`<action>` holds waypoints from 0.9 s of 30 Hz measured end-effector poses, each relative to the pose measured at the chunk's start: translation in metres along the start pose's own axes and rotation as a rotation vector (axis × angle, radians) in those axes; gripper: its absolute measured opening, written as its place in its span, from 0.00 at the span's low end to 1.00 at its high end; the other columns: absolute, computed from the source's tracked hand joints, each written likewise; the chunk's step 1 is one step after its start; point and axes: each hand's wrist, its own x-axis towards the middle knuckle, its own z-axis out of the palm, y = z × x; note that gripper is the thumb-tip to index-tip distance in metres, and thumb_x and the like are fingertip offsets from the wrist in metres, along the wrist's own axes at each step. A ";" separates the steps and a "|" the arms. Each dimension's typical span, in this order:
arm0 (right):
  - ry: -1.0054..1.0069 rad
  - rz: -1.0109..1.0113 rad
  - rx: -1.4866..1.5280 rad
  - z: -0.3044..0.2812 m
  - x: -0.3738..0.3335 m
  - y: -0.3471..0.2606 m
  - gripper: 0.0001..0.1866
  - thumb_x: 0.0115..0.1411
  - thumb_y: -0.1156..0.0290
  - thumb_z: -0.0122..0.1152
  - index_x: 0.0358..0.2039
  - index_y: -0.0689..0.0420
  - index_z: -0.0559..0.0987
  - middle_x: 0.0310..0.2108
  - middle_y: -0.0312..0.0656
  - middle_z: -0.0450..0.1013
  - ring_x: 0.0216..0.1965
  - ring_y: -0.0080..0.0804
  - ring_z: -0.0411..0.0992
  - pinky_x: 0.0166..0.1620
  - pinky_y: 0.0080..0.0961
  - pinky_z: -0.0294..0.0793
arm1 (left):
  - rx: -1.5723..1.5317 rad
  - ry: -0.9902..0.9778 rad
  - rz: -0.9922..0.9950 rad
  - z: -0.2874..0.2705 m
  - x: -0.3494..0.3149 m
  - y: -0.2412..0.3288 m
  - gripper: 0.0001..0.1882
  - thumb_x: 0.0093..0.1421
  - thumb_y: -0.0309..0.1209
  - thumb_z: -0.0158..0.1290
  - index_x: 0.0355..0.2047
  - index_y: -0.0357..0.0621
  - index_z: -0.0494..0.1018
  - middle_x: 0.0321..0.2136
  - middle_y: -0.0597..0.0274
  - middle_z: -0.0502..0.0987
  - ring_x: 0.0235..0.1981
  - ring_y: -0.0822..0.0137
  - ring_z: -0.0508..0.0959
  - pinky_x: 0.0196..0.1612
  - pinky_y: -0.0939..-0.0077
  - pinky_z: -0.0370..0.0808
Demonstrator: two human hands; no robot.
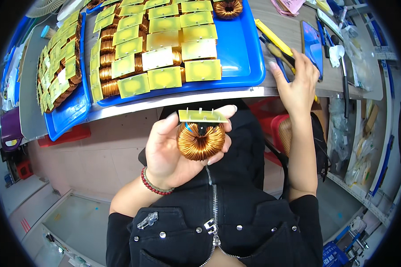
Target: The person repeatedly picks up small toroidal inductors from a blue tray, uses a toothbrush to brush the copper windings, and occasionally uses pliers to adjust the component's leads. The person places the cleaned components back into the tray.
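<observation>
In front of my chest, my left hand (pixel 165 149) is closed around a toroidal coil (pixel 201 142). It is wound with thick copper wire. A yellow-green board (pixel 202 116) sits on top of it, with short metal pins pointing up. A bit of blue shows under the board's left side. On the table at the right, my right hand (pixel 298 80) lies over several hand tools, thumb and fingers apart. A dark-handled tool (pixel 275 51) runs between thumb and forefinger. Beside it lies a long yellow tool (pixel 272 35), partly covered by the fingers.
A blue tray (pixel 240 66) holds rows of similar coils with boards, and one coil (pixel 227 8) without a visible board. Another filled blue tray (pixel 69 120) tilts over the table's left edge. A phone (pixel 312 44) and a black-handled tool (pixel 345 84) lie right of my hand.
</observation>
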 end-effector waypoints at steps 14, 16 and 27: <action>-0.308 -0.365 0.541 -0.091 -0.069 -0.079 0.10 0.47 0.65 0.62 0.27 0.53 0.71 0.30 0.38 0.66 0.24 0.31 0.64 0.25 0.28 0.60 | -0.029 -0.050 0.105 -0.019 -0.005 -0.013 0.35 0.63 0.45 0.39 0.64 0.43 0.40 0.50 0.47 0.61 0.48 0.53 0.65 0.45 0.67 0.66; -0.132 -0.360 0.402 -0.078 -0.067 -0.076 0.09 0.45 0.67 0.64 0.22 0.52 0.71 0.29 0.35 0.66 0.21 0.31 0.64 0.22 0.27 0.58 | -0.009 -0.042 0.137 -0.022 -0.008 -0.016 0.35 0.63 0.45 0.39 0.64 0.43 0.40 0.50 0.47 0.61 0.48 0.52 0.65 0.45 0.67 0.66; 0.100 -0.075 0.392 -0.051 -0.070 -0.038 0.05 0.48 0.75 0.63 0.22 0.52 0.75 0.31 0.43 0.65 0.27 0.34 0.66 0.25 0.24 0.64 | -0.099 -0.088 0.100 -0.027 -0.012 -0.024 0.36 0.63 0.48 0.37 0.64 0.42 0.41 0.48 0.49 0.61 0.48 0.56 0.64 0.48 0.67 0.65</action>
